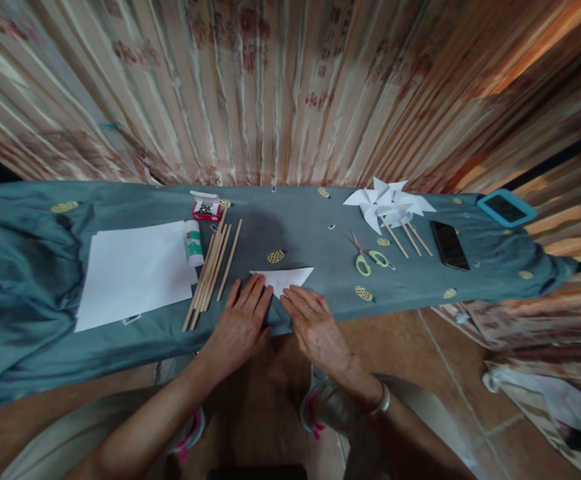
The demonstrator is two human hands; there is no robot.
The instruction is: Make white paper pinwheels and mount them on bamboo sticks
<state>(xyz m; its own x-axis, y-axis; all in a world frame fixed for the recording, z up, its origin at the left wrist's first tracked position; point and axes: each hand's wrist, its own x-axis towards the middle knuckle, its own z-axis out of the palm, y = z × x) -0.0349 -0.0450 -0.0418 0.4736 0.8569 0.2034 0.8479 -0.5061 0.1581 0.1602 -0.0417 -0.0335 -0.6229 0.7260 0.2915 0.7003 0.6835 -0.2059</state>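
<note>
A white sheet of paper folded into a triangle lies near the front edge of the cloth-covered table, its long side away from me. My left hand rests flat on its left part, fingers stretched out. On the right part lies my right hand, its fingers also extended and pressing down. The hands hide the near corner of the paper. Just left of my left hand are several wooden sticks. Green-handled scissors lie with blades apart beyond my right hand.
A stack of white paper lies at left, beside a glue stick. Behind it sits an open red box of small metal pieces. Paper pinwheels on sticks, a phone and a blue-framed device are at right. A curtain hangs behind.
</note>
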